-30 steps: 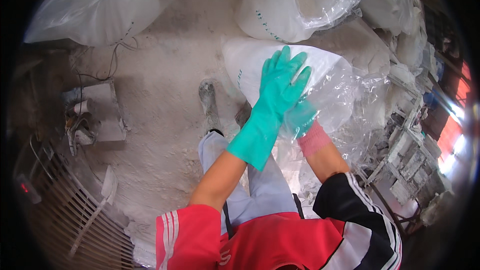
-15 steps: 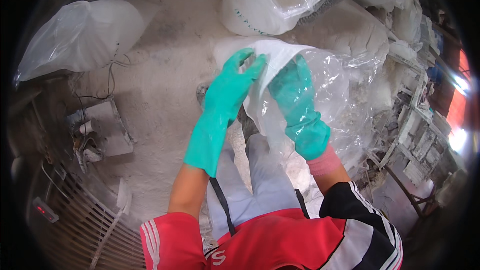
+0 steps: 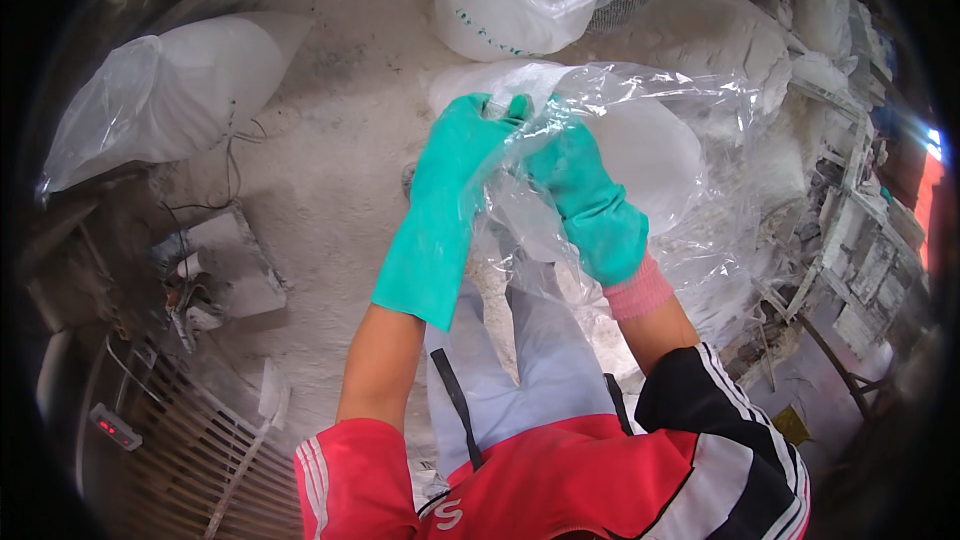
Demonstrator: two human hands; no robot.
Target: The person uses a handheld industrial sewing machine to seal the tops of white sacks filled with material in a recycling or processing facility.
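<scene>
In the head view, both gloved hands are close together at upper centre, over a white woven sack (image 3: 515, 73) that lies on the dusty floor (image 3: 340, 150). The left hand (image 3: 465, 145) is bent with thumb and fingers brought together, apparently pinching a fold of the clear plastic liner (image 3: 530, 208). The right hand (image 3: 575, 165) is just beside it, partly behind that film; its fingertips are covered, so I cannot tell whether they grip.

As for progress, part of the liner is bunched between the gloves and hangs below them, while a wide stretch lies loose toward the right of the frame, over a rounded white bulk (image 3: 645, 155). No knot or tie shows on it, so the gathering looks only partly done, with the right-hand spread not drawn in.

A second white sack (image 3: 500, 30) with green marks stands at the top centre, loose clear film along its right side. Another plastic-wrapped sack (image 3: 215, 75) lies at upper left, well apart from the hands. At lower left are a slatted metal rack (image 3: 215, 470) and a small display with red digits (image 3: 115, 427).
</scene>
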